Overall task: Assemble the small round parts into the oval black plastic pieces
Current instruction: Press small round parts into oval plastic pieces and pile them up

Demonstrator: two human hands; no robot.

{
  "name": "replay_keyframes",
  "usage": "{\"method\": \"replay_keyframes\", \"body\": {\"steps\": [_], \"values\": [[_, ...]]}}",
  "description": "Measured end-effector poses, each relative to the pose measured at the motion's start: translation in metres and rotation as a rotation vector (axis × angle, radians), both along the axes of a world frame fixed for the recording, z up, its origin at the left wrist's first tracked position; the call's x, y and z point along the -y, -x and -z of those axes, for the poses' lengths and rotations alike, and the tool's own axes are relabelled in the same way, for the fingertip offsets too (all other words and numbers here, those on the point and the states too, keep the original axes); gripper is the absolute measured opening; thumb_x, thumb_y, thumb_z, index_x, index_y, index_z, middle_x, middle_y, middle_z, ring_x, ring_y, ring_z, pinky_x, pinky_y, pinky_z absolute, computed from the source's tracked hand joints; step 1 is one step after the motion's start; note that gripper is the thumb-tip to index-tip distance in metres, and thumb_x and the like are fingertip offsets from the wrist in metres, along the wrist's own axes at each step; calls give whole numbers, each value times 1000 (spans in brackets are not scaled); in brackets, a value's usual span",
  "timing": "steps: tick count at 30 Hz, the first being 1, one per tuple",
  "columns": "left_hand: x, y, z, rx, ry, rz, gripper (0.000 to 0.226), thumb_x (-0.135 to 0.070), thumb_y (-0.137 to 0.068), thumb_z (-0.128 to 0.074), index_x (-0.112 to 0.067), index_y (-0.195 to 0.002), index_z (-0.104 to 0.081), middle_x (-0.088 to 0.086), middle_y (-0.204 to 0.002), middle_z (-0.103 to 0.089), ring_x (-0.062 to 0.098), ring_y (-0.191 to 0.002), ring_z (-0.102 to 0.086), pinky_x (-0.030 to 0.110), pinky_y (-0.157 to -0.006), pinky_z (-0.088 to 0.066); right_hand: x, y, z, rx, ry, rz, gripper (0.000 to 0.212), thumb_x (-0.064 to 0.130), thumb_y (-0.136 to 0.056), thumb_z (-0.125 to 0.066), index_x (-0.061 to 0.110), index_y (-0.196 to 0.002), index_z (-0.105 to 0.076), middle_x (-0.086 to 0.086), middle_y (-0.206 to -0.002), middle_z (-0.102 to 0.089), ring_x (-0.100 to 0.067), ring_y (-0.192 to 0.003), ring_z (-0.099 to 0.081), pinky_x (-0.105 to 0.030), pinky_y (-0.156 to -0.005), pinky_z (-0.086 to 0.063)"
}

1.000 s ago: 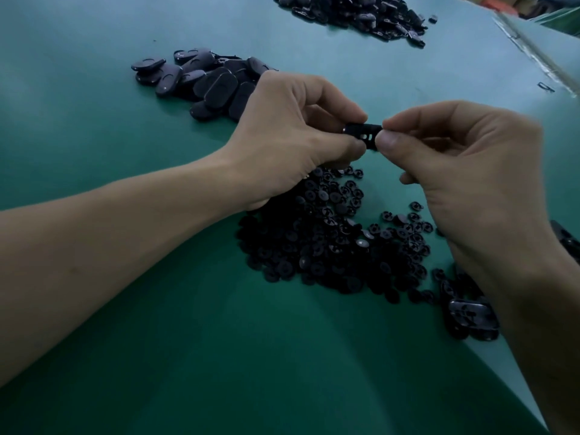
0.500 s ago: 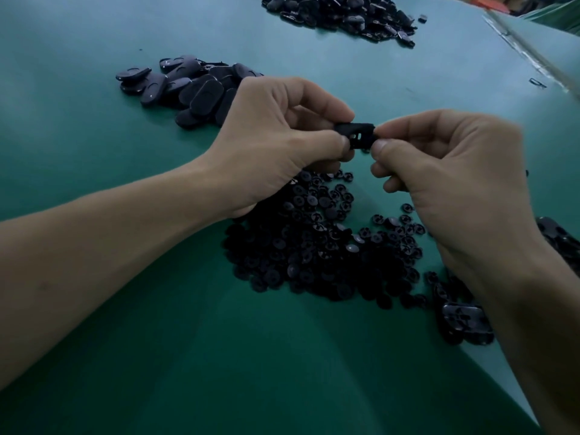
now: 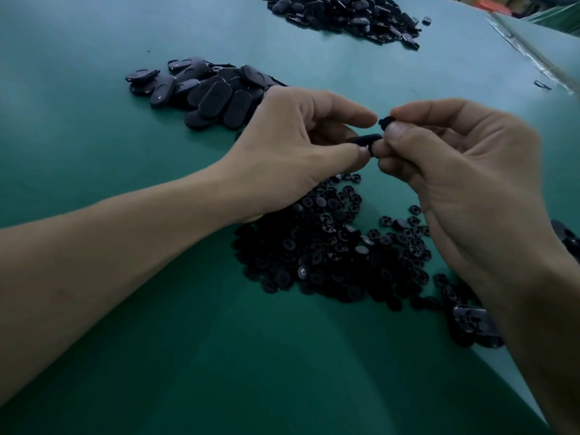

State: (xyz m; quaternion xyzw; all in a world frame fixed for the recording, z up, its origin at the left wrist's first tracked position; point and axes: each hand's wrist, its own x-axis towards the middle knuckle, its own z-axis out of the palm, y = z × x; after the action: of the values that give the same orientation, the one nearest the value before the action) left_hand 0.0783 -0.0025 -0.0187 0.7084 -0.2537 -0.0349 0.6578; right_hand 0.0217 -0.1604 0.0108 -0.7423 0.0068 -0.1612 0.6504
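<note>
My left hand point(image 3: 295, 149) pinches a black oval plastic piece point(image 3: 365, 140) between thumb and fingers, above the green table. My right hand point(image 3: 464, 171) meets it from the right and pinches a small round black part point(image 3: 385, 121) at its fingertips, just above the oval piece's right end. Below both hands lies a heap of small round parts point(image 3: 332, 246). Most of the held oval piece is hidden by my fingers.
A pile of oval black pieces point(image 3: 204, 92) lies at the back left on the green table point(image 3: 125, 340). Another dark heap point(image 3: 345, 17) sits at the far edge. A few oval pieces point(image 3: 474, 321) lie under my right wrist, near the table's right edge.
The oval piece has tilted edge-on and dropped slightly in my left hand. My right fingertips now show a small round part above it. The view has shifted a little.
</note>
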Motion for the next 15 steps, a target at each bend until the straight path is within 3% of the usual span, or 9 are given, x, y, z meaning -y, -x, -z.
{"method": "replay_keyframes", "body": {"steps": [6,10,15], "values": [[0,0,0,64,-94,-52,29,-7,-86,-73,-19,-112,-73,-4,-84,-66,6,-65,-60,34,-80,-58,1,1,-1,-29,10,74,14,2,-89,-69,14,-83,-69,-2,-66,-71,-17,-70,-70,-24,-71,-56],[1,0,0,81,-85,-44,32,-8,-89,-70,-19,-119,-70,16,-96,-70,15,-66,-55,50,-81,-55,0,1,-1,-71,31,85,15,1,-90,-69,14,-81,-70,-3,-67,-72,-19,-70,-73,-25,-70,-58],[1,2,1,100,-29,-26,20,-9,-87,-75,-15,-106,-73,0,-71,-65,17,-64,-67,44,-76,-61,-4,3,-2,-60,15,65,15,0,-91,-67,13,-83,-69,-3,-70,-73,-19,-71,-75,-24,-69,-57]]}}
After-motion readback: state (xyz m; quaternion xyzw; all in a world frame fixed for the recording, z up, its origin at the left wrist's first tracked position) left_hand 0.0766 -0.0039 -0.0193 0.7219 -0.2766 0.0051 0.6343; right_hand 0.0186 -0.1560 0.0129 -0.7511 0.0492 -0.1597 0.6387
